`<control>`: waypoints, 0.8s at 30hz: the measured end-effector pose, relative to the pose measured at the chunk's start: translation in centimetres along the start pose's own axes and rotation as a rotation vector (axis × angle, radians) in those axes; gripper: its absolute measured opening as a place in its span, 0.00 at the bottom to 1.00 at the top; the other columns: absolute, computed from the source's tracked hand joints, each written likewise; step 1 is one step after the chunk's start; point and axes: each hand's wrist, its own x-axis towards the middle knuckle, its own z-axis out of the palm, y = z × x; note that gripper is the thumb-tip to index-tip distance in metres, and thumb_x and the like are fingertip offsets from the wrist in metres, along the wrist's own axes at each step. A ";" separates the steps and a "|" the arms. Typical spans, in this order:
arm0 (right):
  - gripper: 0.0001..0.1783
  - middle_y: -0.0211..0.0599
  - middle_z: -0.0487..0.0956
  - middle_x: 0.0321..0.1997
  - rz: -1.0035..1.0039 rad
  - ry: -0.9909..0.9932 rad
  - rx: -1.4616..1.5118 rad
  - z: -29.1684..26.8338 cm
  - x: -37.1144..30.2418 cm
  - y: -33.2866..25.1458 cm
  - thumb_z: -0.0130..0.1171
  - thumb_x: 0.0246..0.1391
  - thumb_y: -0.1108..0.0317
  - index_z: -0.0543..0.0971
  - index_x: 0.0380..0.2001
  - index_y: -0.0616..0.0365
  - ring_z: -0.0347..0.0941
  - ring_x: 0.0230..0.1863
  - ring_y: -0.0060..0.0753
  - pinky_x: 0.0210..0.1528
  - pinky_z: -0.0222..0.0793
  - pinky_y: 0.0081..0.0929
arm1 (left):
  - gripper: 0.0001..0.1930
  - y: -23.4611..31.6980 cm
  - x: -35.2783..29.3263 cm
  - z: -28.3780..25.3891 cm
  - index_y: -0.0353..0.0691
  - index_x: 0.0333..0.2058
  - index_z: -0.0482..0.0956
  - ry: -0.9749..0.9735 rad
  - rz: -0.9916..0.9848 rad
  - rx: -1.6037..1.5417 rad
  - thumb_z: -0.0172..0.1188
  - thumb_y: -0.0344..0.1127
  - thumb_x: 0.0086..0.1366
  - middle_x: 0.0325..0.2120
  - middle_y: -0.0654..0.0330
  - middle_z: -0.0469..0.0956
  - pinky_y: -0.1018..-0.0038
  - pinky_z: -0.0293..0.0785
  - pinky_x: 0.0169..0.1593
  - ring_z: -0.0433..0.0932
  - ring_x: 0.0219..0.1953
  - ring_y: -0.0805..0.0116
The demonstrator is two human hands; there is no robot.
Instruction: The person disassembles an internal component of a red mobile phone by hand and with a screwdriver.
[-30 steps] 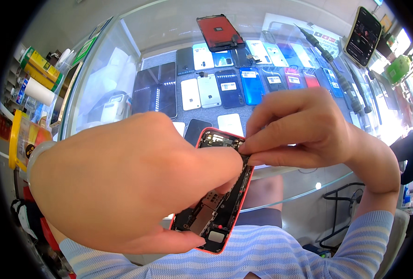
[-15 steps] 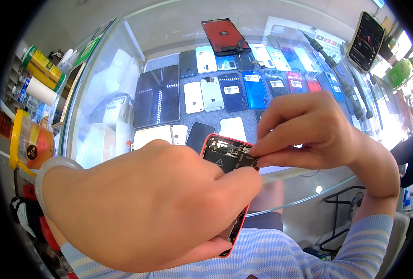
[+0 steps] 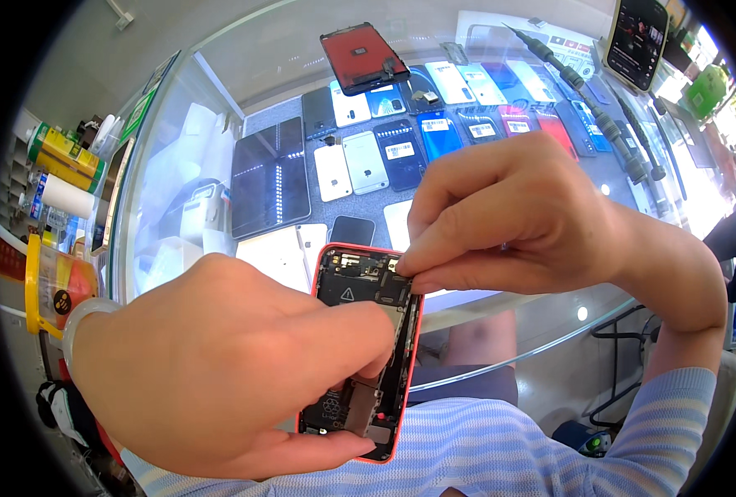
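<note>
Since the earlier frame left hand [image 3: 219,364] slid lower, still cupping opened red phone [image 3: 364,348]; right hand [image 3: 517,219] fingertips pinched shut at its top edge, contents unclear, risked tearing a connector.

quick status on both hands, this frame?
Left hand: closed around the opened red phone, holding it.
Right hand: fingertips pinched together at the phone's upper inside edge; whether they grip anything cannot be told.
</note>
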 end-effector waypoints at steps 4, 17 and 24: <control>0.09 0.41 0.82 0.34 0.032 0.002 0.032 0.0 0.0 -0.1 0.74 0.49 0.77 0.87 0.36 0.63 0.78 0.29 0.33 0.29 0.71 0.27 | 0.19 -0.1 0.1 0.3 0.38 0.35 0.82 0.031 0.034 0.022 0.81 0.40 0.52 0.24 0.64 0.83 0.82 0.81 0.28 0.85 0.25 0.75; 0.08 0.38 0.82 0.34 0.166 -0.013 0.010 -0.1 0.5 -1.1 0.75 0.47 0.78 0.88 0.34 0.61 0.76 0.25 0.25 0.24 0.67 0.21 | 0.20 -0.1 0.4 0.7 0.39 0.37 0.79 0.074 -0.003 -0.024 0.79 0.41 0.53 0.25 0.64 0.82 0.81 0.80 0.28 0.84 0.25 0.76; 0.11 0.26 0.77 0.25 -0.232 -0.019 -0.205 0.3 0.6 -2.4 0.77 0.43 0.69 0.87 0.32 0.57 0.70 0.18 0.20 0.18 0.62 0.18 | 0.18 -0.5 0.6 0.5 0.38 0.35 0.78 0.080 0.002 -0.121 0.78 0.36 0.51 0.23 0.64 0.82 0.82 0.79 0.26 0.83 0.23 0.75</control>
